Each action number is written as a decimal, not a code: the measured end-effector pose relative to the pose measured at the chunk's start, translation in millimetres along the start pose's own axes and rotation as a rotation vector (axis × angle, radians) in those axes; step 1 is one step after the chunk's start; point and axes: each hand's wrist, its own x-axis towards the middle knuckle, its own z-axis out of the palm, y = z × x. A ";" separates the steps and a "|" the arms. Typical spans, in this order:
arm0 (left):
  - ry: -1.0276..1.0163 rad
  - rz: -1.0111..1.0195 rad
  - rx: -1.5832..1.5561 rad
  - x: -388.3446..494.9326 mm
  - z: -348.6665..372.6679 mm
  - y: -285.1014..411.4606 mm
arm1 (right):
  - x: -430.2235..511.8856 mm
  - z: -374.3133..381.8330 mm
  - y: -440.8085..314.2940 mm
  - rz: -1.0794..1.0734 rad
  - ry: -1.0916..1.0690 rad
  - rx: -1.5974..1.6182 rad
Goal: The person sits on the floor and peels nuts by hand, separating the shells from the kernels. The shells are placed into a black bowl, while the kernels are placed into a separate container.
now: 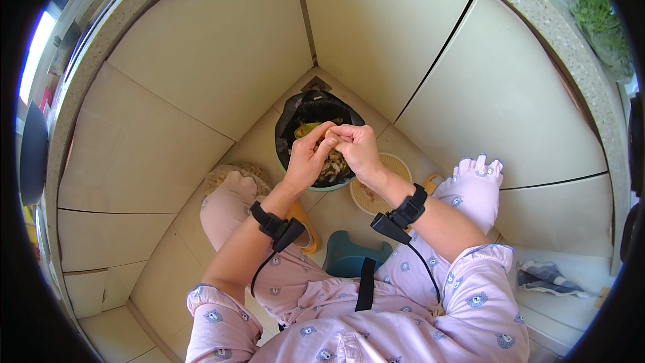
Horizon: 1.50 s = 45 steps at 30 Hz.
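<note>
My left hand (pixel 308 157) and my right hand (pixel 360 150) meet at the fingertips above a waste bin lined with a black bag (pixel 288 111). Thumbs and forefingers pinch a small pale piece between them, mostly covered by the fingers; its kind cannot be told. Brownish scraps (pixel 332 167) and a yellow-green wrapper (pixel 304 130) lie inside the bin. Partly behind my right wrist, a round yellow basket (pixel 403 169) with a few small things in it stands on the floor. Beside my left knee is a bag of pale, lumpy items (pixel 216 177), partly hidden.
Pale cabinet fronts (pixel 211 35) form a corner around the bin, under a speckled countertop (pixel 559 25). A teal plastic stool (pixel 347 254) shows between my legs. Bagged leafy greens (pixel 599 20) lie on the right counter. A checked cloth (pixel 549 278) is at lower right.
</note>
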 end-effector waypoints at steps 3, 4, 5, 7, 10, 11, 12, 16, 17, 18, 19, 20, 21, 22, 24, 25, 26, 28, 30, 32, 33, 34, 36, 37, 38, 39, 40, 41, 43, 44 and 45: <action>0.015 -0.030 -0.044 -0.5 0.2 -2.5 | -1.6 1.2 -1.4 -0.014 0.008 -0.004; 0.016 -0.023 -0.072 -0.9 0.2 -3.3 | -1.9 1.9 -0.8 -0.023 0.013 -0.005; 0.018 -0.032 -0.084 -1.4 0.4 -3.3 | -2.2 2.3 -0.1 -0.031 0.018 -0.005; 0.028 -0.054 -0.118 -1.0 0.6 -1.7 | -0.5 4.9 2.8 -0.069 0.038 -0.015; 0.034 -0.090 -0.218 2.5 1.7 6.4 | 3.7 1.5 2.8 -0.090 0.008 -0.082; 0.028 -0.099 -0.272 4.3 1.8 10.0 | 6.9 -0.7 1.6 -0.060 -0.005 -0.113; 0.017 -0.133 -0.323 5.9 0.8 14.1 | 10.1 -2.9 -0.2 0.009 -0.074 0.001; -0.062 -0.391 -0.613 8.4 -8.4 23.7 | 14.2 -7.8 -3.3 -0.127 -0.175 -0.138; -0.082 -0.483 -0.597 9.1 -8.8 23.3 | 13.5 -6.8 -2.4 -0.143 -0.152 -0.269; -0.108 -0.537 -0.604 9.9 -8.6 22.2 | 12.5 -4.6 -0.8 -0.177 -0.147 -0.369; -0.133 -0.592 -0.611 10.3 -8.8 20.3 | 11.7 -2.8 0.9 -0.140 -0.127 -0.497; -0.088 -0.590 -0.646 9.8 -5.3 18.4 | 10.0 -2.1 1.9 -0.173 -0.103 -0.487; -0.101 -0.570 -0.681 9.1 -4.9 16.6 | 9.4 -0.7 2.8 -0.159 -0.090 -0.353; -0.114 -0.550 -0.717 8.5 -4.3 15.2 | 9.3 0.8 3.5 -0.105 -0.063 -0.241; -0.117 -0.522 -0.760 7.6 -3.5 14.6 | 9.6 1.0 2.9 -0.050 -0.050 -0.135; -0.107 -0.514 -0.769 7.1 -3.7 14.9 | 10.5 0.4 2.1 -0.050 -0.063 -0.141; -0.097 -0.507 -0.777 7.3 -3.8 15.8 | 11.1 -0.4 1.1 -0.068 -0.085 -0.125; -0.072 -0.576 -0.717 8.7 -4.9 16.8 | 11.8 -0.7 0.4 -0.103 -0.116 -0.210; -0.066 -0.576 -0.706 9.4 -5.9 16.3 | 12.1 0.6 1.4 -0.109 -0.125 -0.215; -0.083 -0.552 -0.711 8.3 -4.9 13.1 | 10.9 2.6 4.0 -0.048 -0.100 -0.157; -0.095 -0.528 -0.720 7.4 -4.1 10.9 | 10.5 3.0 5.2 -0.051 -0.088 -0.154; -0.099 -0.524 -0.723 7.1 -3.5 8.5 | 10.2 3.3 6.3 -0.037 -0.077 -0.142; -0.109 -0.515 -0.729 6.5 -1.7 4.5 | 9.4 3.5 7.9 -0.013 -0.055 -0.117; -0.109 -0.492 -0.746 5.7 0.0 3.4 | 9.3 3.2 8.2 -0.003 -0.044 -0.104; -0.109 -0.468 -0.762 4.8 1.9 3.1 | 9.5 2.9 8.1 0.006 -0.033 -0.091; -0.120 -0.438 -0.777 4.4 3.3 3.6 | 10.1 2.0 7.4 0.037 -0.035 -0.053; -0.131 -0.433 -0.775 4.4 2.5 4.6 | 11.3 0.2 5.9 0.068 -0.037 -0.015; -0.154 -0.423 -0.773 4.4 0.6 6.1 | 12.3 -1.1 4.4 0.113 -0.031 0.024; -0.142 -0.411 -0.769 4.9 -0.4 9.6 | 12.1 -2.5 1.8 0.129 -0.062 0.124; -0.108 -0.410 -0.766 5.4 0.0 11.6 | 11.7 -2.9 0.2 0.129 -0.096 0.192; -0.087 -0.383 -0.772 6.4 0.3 12.9 | 11.7 -3.7 -1.1 0.160 -0.072 0.168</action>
